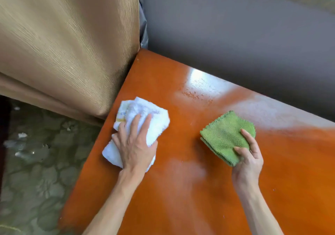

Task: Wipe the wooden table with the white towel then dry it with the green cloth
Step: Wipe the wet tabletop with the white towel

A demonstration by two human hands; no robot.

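Pressing flat on the towel [139, 124], the left hand [135, 147] lies palm down with its fingers [145, 124] spread across the white cloth, so this grip is open and splayed rather than closed around anything; the towel lies under and ahead of the hand, bunched and crumpled, near the desk's [181, 198] left edge. The towel's long axis runs from the near left to the far right, roughly in line with the forearm, its far end puffed up beyond the fingertips and its near end showing beside the wrist. A faint yellowish mark shows on its left side. The right hand [247, 159] pinches the green cloth [226, 135] at its near right corner, thumb on top and fingers curled along the right edge, so this grip is closed on the cloth. The cloth is folded into a thick square of several layers and sits turned like a diamond, one corner pointing to the far right and the opposite one tucked into the hand; most of it lies ahead and left of the hand. I cannot tell whether it rests on the desk or is lifted just above it. The two cloths are well apart on the glossy orange-brown top, which carries pale hazy patches. A tan curtain [63, 44] hangs beside the desk's left edge.
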